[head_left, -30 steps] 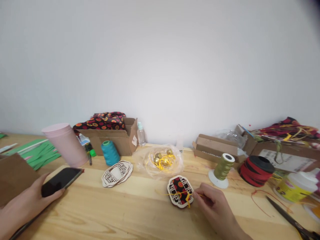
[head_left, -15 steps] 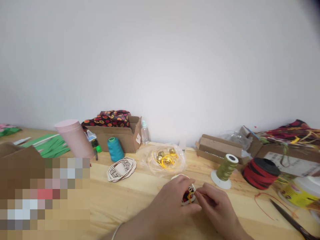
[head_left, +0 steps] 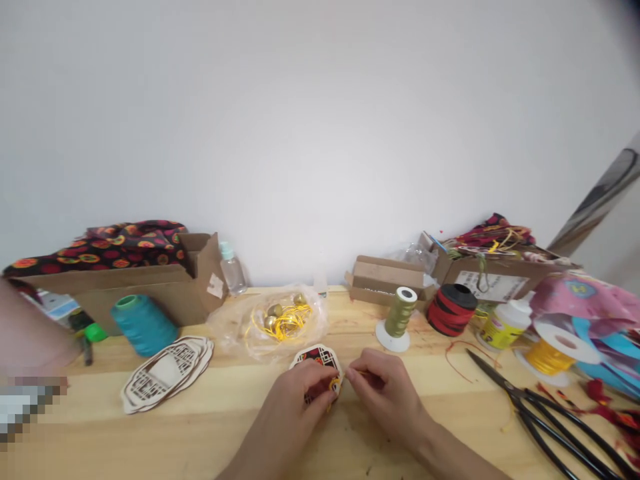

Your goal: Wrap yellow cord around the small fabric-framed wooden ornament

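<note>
My left hand (head_left: 300,403) grips a small wooden fretwork plaque (head_left: 327,353) backed with dark red patterned fabric, its thumb and forefinger near the right edge. A bit of yellow cord (head_left: 334,385) shows at those fingertips. Just right of the plaque, my right hand (head_left: 385,387) is closed in a pinch at its edge. A thin yellowish strand seems to be between its fingers, though they hide most of it. Beyond the plaque lies a clear plastic bag (head_left: 225,327) with brass bells (head_left: 275,311) on yellow cords.
Stacked wooden cutouts (head_left: 167,373) and a teal thread cone (head_left: 145,327) are at left. To the right stand an olive thread spool (head_left: 400,317), a red-and-black reel (head_left: 451,310), a glue bottle (head_left: 505,323) and a yellow ribbon spool (head_left: 545,357). Black scissors (head_left: 520,393) lie nearer.
My view has turned right, bringing the whole scissors and the yellow spool into sight. The left hand now covers less of the plaque, and both hands remain at it.
</note>
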A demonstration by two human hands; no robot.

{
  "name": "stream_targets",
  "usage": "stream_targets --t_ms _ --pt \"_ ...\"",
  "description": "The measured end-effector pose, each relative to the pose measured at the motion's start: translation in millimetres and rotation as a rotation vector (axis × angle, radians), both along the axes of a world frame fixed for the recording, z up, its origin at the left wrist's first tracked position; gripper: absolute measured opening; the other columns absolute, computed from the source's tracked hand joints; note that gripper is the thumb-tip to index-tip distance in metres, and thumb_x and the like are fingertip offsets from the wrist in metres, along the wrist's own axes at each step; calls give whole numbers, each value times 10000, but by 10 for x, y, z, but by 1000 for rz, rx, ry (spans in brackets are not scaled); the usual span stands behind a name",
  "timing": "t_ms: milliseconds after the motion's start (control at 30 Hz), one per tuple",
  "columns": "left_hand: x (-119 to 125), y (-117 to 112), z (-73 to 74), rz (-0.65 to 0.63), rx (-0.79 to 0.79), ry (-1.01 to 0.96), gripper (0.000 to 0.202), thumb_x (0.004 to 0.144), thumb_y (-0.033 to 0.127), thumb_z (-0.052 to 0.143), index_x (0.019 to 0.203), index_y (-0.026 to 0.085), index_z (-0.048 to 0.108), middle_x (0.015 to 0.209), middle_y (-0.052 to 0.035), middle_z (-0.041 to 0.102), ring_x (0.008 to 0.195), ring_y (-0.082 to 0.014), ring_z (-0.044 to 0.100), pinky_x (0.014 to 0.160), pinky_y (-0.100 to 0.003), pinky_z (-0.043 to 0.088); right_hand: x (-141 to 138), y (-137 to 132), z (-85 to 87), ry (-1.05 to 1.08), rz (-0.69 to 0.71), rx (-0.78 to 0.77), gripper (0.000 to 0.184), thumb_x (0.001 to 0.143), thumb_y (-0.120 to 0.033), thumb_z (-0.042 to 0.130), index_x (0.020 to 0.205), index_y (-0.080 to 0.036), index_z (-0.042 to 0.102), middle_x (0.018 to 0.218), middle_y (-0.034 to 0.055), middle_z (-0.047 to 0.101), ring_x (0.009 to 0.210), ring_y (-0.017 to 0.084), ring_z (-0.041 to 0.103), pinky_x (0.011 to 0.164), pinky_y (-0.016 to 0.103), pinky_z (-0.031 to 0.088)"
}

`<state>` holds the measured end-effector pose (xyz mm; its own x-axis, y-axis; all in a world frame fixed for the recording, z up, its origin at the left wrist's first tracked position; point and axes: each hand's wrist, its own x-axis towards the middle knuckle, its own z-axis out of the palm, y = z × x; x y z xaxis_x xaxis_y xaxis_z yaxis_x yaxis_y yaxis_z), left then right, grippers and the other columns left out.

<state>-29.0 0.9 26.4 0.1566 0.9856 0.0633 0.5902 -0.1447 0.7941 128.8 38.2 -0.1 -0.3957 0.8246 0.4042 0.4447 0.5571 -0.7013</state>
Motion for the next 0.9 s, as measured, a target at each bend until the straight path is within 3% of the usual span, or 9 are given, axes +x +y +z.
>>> stream_targets --t_ms 533,667,900 --pt "-3 -22 12 57 62 105 165 714 199 452 709 221 616 674 2 616 610 -149 552 547 -219 405 -30 -25 13 -12 69 -59 178 740 -278 493 696 -169 628 509 -29 436 469 83 382 434 187 283" --pt "-20 -19 24 58 51 105 170 718 204 440 695 223 608 658 8 617 612 -150 553 542 -221 396 -59 -40 -37 -68 62 -83 167 703 -271 537 601 -157 604 482 -43 399 456 77 352 418 184 255" --pt "-36 -23 37 47 57 100 162 720 211 440 683 216 598 638 16 617 583 -142 549 532 -220 387 -45 6 18 255 61 -283 116 681 -196 550 610 -132 616 560 -15 466 531 90 430 479 185 339"
